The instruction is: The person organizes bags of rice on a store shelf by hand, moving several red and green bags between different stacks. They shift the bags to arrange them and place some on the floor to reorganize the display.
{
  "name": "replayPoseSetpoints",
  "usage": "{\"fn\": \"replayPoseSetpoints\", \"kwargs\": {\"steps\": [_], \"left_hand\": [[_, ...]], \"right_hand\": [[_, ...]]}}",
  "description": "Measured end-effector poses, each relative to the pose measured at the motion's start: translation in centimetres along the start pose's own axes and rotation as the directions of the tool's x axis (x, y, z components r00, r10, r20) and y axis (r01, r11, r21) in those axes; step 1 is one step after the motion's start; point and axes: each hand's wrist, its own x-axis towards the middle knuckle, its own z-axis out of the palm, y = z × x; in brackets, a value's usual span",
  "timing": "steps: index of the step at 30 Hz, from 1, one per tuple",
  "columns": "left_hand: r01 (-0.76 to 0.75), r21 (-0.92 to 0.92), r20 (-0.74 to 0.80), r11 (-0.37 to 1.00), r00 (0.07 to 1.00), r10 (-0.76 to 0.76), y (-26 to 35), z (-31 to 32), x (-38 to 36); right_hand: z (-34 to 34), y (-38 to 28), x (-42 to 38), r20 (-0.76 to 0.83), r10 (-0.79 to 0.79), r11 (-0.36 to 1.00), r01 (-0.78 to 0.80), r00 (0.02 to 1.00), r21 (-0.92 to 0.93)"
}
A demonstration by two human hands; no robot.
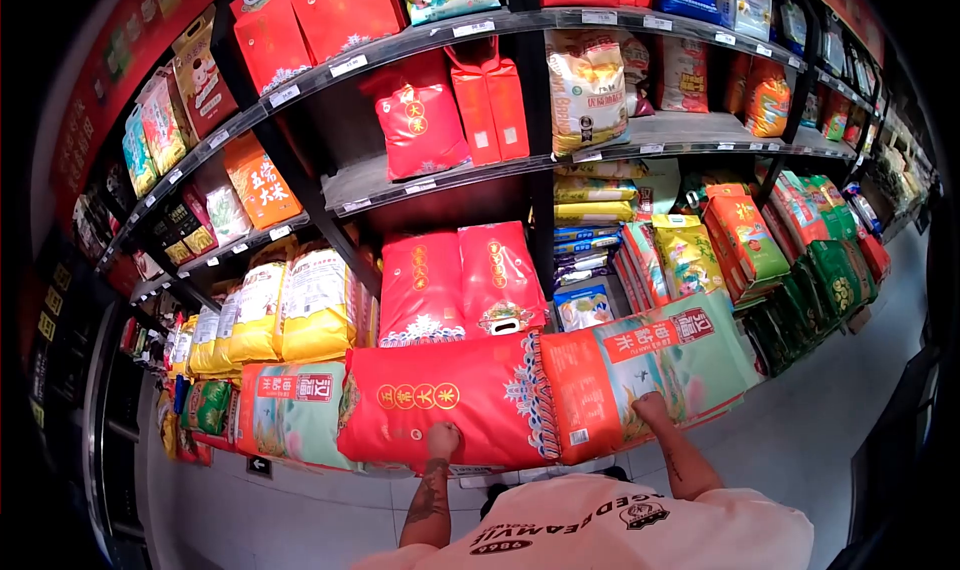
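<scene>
A large red rice bag [480, 382] with gold round characters lies flat across the front of the display. On its near edge rests my left hand [444, 439], its fingers closed; whether they grip the bag is too small to tell. To the right lies an orange and pale green rice bag [600, 390]. My right hand [650, 407] is closed on top of that bag, near its middle, and what is under the fingers is hidden. A similar orange and green bag [290, 410] lies to the left of the red one.
Two red bags [422, 280] stand behind the front row, with yellow and white bags [318, 305] to their left. Shelves [375, 185] of packaged goods rise above. Green bags [838, 278] are stacked at the right, beside the tiled floor [845, 390].
</scene>
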Motion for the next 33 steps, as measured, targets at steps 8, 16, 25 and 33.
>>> {"fn": "replayPoseSetpoints", "kwargs": {"steps": [8, 16, 25, 33], "left_hand": [[0.612, -0.395, 0.696, 0.685, 0.686, -0.211, 0.6, -4.1, 4.0], [0.666, -0.435, 0.749, 0.606, 0.641, -0.168, -1.5, -3.9, 4.3], [0.764, -0.521, 0.817, 0.380, 0.575, -0.035, -3.8, -1.8, 4.2], [0.778, -0.492, 0.754, 0.390, 0.605, -0.255, 0.3, -3.6, 3.6]], "right_hand": [[0.0, 5.1, 4.4, 0.304, -0.433, 0.799, 0.517, 0.849, -0.307], [-0.4, 5.5, 5.3, 0.338, -0.608, 0.599, 0.694, 0.719, -0.399], [-0.2, 5.7, 5.2, 0.247, -0.690, 0.595, 0.728, 0.680, -0.342], [0.8, 6.5, 3.9, 0.286, -0.339, 0.933, 0.360, 0.896, -0.023]]}}
